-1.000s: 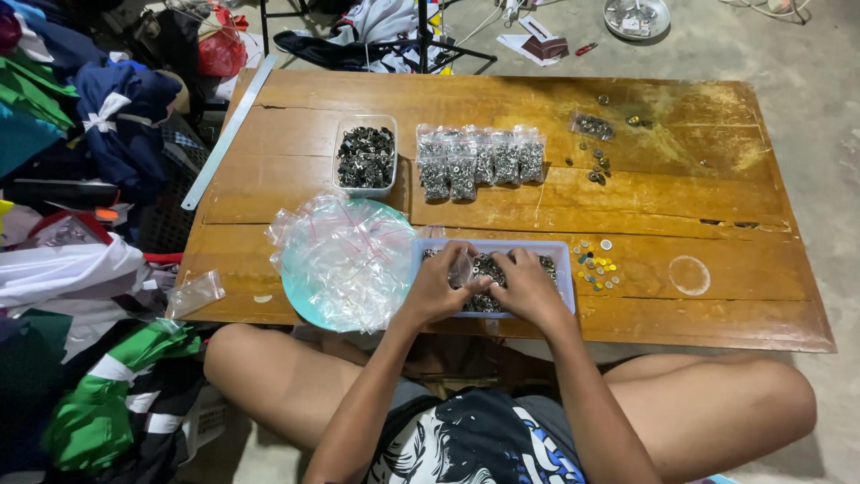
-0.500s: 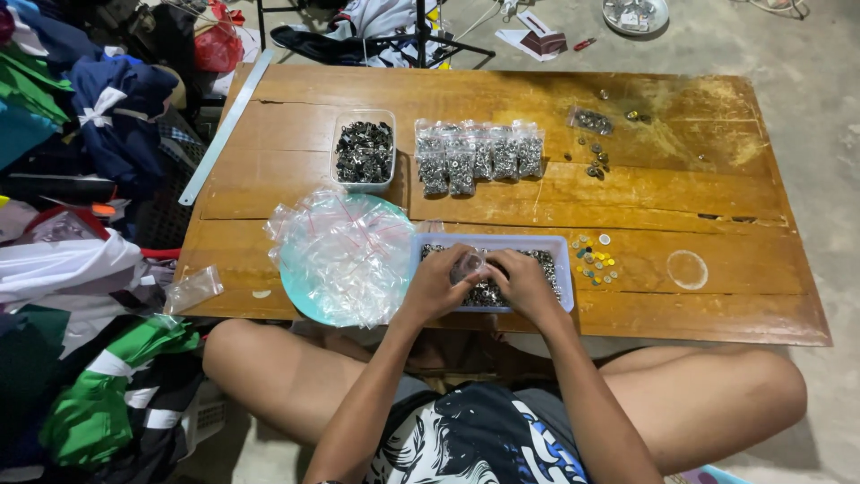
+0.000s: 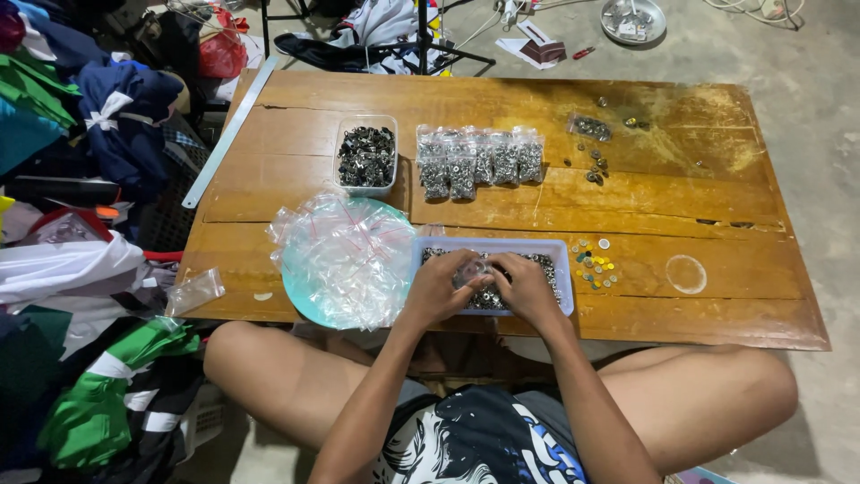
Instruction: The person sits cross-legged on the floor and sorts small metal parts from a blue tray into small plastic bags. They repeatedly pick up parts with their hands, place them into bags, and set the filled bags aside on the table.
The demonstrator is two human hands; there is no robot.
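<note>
Low wooden table (image 3: 627,193) on a concrete floor, person sitting cross-legged at its near edge; clothes heaped on the left; both hands over a shallow pale tray (image 3: 563,269) full of small metal pieces; left hand (image 3: 441,289) and right hand (image 3: 522,287) meet at a small clear bag (image 3: 470,272), fingers of both pinched together on it just above the tray; whether any pieces are inside yet, cannot tell; my read: bag film is thin, limp and slippery, so best held at the mouth edges, not the body; metal bits look small, hard and dense, likely to scatter if spilled; heap of empty clear bags (image 3: 345,255) on a teal plate just left of the tray; row of filled bags (image 3: 479,161) and a clear tub of dark parts (image 3: 365,157) further back; small coloured discs (image 3: 593,264) right of the tray.
</note>
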